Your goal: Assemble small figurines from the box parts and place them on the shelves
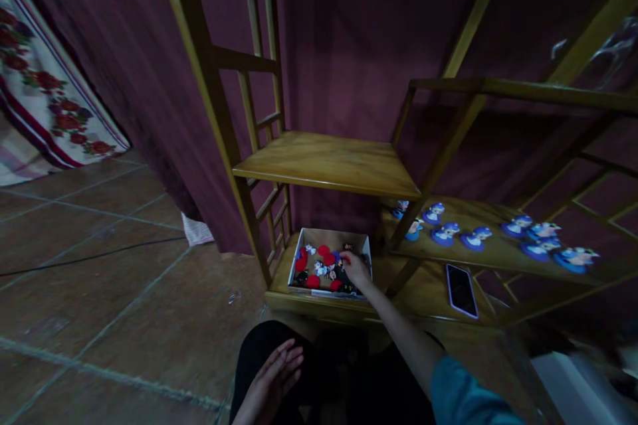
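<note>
My right hand [356,270] reaches into a shallow white cardboard box [305,234] on the bottom shelf. Its fingers are bent together at a small figurine with a blue-purple base [337,256]; the fingertips partly hide it. Around it in the box lie several more small figurines, among them a white one [319,268] and a dark one [302,277], with red round bases [313,281] showing. Over my left thigh, my left hand [274,375] rests palm turned inward, its fingers stretched out and holding nothing.
A wooden shelf board [326,163] sits above the box, beside a wooden upright [214,99]. To the right, several purple-haired figurines [445,234] stand on another shelf. A phone [461,289] lies below them. A cable [94,257] crosses the tiled floor at left.
</note>
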### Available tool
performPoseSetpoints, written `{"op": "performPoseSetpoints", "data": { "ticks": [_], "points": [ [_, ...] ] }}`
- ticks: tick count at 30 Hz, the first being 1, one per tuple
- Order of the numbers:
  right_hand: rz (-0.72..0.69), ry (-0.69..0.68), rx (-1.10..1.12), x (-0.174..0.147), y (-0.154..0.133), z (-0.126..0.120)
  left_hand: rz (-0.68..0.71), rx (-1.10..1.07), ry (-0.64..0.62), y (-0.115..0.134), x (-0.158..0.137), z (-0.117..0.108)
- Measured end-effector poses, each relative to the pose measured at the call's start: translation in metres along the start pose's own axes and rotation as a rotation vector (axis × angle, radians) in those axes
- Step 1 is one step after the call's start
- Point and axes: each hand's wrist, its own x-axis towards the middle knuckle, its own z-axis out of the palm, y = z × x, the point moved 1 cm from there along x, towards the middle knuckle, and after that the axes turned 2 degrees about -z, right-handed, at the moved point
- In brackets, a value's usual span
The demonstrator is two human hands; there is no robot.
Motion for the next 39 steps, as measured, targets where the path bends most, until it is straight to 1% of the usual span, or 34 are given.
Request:
{"op": "performPoseSetpoints", "data": {
  "ticks": [5,10,14,17,20,24,27,33,36,39],
  "points": [
    [-0.016,-0.049,-0.231,0.033,-0.016,0.009,-0.041,-0.02,-0.021,-0.002,0.009,0.001],
    [-0.009,-0.13,-0.364,0.048,-0.02,0.027,-0.056,-0.047,-0.023,-0.004,0.018,-0.009],
    [0.008,-0.164,-0.399,0.056,-0.017,0.035,-0.058,-0.077,-0.055,-0.006,0.022,-0.017],
    [0.019,-0.179,-0.388,0.06,-0.014,0.034,-0.069,-0.097,-0.079,-0.007,0.023,-0.019],
    [0.038,-0.155,-0.349,0.061,-0.013,0.03,-0.07,-0.101,-0.084,-0.005,0.023,-0.017],
    [0.048,-0.1,-0.234,0.051,-0.012,0.024,-0.063,-0.075,-0.074,-0.004,0.023,-0.015],
    [0.07,-0.04,-0.098,0.041,-0.008,0.02,-0.061,-0.056,-0.064,-0.005,0.024,-0.016],
    [0.178,0.15,0.31,0.025,0.002,0.009,-0.05,-0.047,-0.063,-0.009,0.025,-0.019],
    [0.236,0.185,0.556,-0.003,0.002,0.012,-0.051,-0.029,-0.039,-0.01,0.026,-0.019],
    [0.258,0.146,0.759,-0.05,-0.003,0.026,-0.034,0.01,0.011,-0.011,0.028,-0.013]
  ]
}}
